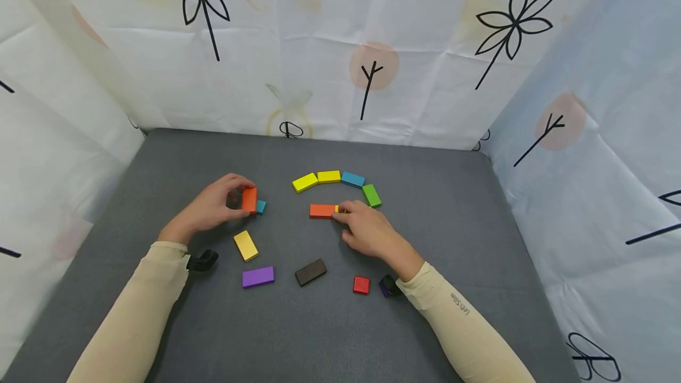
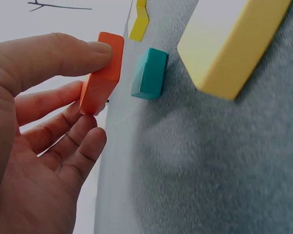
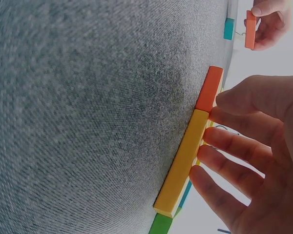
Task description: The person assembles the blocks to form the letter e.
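Open to you on the counter [image 1: 266, 336]: one lane between the teal block [image 1: 261, 207] and the flat orange block [image 1: 321, 211], one between the dark brown block [image 1: 311, 272] and the red block [image 1: 361, 285]; barriers: curved block row [image 1: 353, 179], fabric backdrop [image 1: 319, 75] behind.

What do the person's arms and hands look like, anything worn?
The left sleeve and right sleeve are cream, close-fitting, ending near the wrists; the right bears dark lettering. A black attachment sits by each wrist. The left hand and right hand wear no gloves.

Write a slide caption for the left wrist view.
Left hand holds an orange block above a table, near a teal block.
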Available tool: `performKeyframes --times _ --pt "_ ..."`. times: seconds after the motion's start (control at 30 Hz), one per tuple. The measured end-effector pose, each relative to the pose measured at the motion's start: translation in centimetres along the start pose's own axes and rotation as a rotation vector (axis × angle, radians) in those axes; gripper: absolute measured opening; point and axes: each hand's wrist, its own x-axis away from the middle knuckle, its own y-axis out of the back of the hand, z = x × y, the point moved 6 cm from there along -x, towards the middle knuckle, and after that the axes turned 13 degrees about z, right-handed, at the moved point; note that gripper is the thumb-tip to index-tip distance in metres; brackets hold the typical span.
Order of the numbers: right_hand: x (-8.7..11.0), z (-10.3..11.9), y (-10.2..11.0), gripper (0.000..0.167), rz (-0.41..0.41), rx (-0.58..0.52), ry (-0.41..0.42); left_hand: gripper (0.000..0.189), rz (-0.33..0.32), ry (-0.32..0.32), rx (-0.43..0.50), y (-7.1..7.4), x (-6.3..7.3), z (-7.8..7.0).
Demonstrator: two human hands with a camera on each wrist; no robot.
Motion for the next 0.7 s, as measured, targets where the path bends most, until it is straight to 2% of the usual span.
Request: performKeyframes --times 0.23,0.7 --pt "0.0 -0.1 0.0 0.047 0.003 -0.001 0.001 0.058 0.009 -0.012 -0.01 -0.5 -1.1 -1.0" --pt "0.1 0.0 0.1 0.047 0.003 -0.002 -0.002 0.057 0.045 -0.023 -0.015 -2.0 -4.0 -2.7"
